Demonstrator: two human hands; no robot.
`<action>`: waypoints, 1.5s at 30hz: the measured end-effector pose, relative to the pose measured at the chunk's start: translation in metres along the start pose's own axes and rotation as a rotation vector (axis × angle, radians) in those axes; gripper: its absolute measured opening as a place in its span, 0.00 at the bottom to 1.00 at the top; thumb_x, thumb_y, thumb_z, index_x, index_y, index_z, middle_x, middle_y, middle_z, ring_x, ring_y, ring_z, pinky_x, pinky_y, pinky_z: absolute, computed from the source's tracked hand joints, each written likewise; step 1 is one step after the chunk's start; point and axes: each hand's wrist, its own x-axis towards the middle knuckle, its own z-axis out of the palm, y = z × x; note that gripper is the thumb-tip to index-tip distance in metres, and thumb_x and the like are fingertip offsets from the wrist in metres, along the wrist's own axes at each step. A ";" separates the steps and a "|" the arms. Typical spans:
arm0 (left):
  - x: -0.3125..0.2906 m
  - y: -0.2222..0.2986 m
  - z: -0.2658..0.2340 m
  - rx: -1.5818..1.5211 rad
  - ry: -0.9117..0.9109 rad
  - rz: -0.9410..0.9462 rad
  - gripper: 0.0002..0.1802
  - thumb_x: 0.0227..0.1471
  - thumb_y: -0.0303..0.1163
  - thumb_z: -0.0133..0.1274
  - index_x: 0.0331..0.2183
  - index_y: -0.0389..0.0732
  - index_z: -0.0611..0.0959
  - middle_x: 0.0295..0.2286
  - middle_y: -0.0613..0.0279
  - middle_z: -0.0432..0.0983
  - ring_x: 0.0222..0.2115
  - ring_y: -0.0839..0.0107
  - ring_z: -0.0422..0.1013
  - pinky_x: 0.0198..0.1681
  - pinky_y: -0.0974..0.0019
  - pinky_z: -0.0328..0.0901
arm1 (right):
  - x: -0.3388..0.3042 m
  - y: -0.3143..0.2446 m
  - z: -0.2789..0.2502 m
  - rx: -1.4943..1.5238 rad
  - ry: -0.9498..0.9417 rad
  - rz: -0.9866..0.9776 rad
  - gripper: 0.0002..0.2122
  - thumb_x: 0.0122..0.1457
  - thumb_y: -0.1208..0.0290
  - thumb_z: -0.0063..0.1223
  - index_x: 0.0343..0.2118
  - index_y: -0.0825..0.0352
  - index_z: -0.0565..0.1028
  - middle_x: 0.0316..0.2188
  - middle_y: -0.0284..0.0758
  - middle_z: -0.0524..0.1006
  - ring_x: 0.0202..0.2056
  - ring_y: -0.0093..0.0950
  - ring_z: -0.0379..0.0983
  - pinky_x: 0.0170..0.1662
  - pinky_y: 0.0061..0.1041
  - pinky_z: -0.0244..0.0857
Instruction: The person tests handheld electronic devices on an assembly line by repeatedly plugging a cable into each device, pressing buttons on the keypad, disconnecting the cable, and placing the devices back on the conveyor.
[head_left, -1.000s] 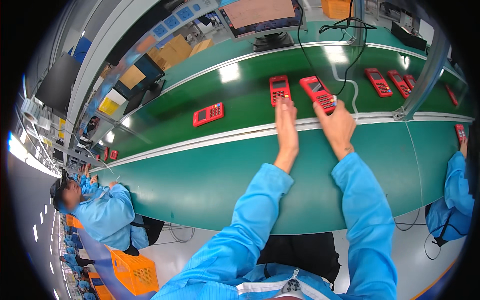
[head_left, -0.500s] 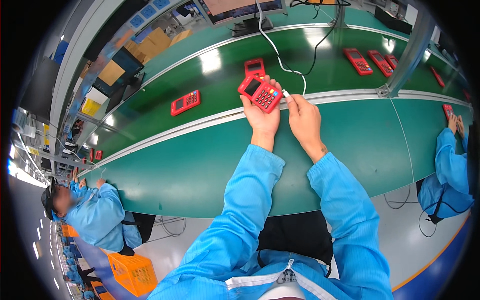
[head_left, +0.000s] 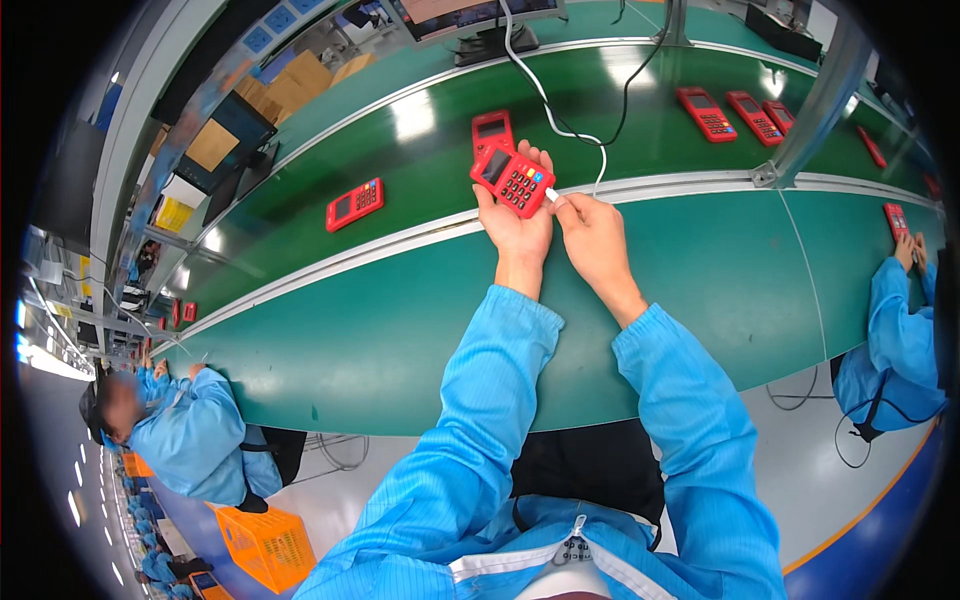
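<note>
A red card payment terminal (head_left: 512, 181) with a dark screen and a keypad lies in my left hand (head_left: 520, 232), fingers wrapped round its far side. My right hand (head_left: 595, 240) pinches the white plug of a white cable (head_left: 541, 85) at the terminal's right edge. Plug and edge meet there, but I cannot tell whether the plug is seated. Just beyond my left hand a second red terminal (head_left: 491, 128) lies on the dark green belt, partly covered by the held one. Another red terminal (head_left: 354, 204) lies on the belt to the left.
Several red terminals (head_left: 706, 114) lie on the belt (head_left: 420, 150) at the right, beside a metal post (head_left: 820, 100). A monitor (head_left: 470, 20) stands beyond it. A black cable (head_left: 640, 85) hangs over the belt. Co-workers sit at the left (head_left: 200, 430) and right (head_left: 900, 320).
My right hand has moved left, bringing the white plug up to the terminal's edge. The terminal in my left hand has shifted slightly left. On the belt, the terminals appear a little further left.
</note>
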 end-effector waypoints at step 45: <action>0.004 0.030 -0.010 0.239 -0.268 -0.335 0.34 0.64 0.52 0.39 0.59 0.34 0.64 0.52 0.50 0.66 0.44 0.57 0.65 0.50 0.56 0.63 | -0.004 -0.001 -0.016 -0.035 0.363 -0.198 0.14 0.64 0.64 0.46 0.27 0.70 0.73 0.21 0.48 0.74 0.26 0.50 0.71 0.29 0.49 0.62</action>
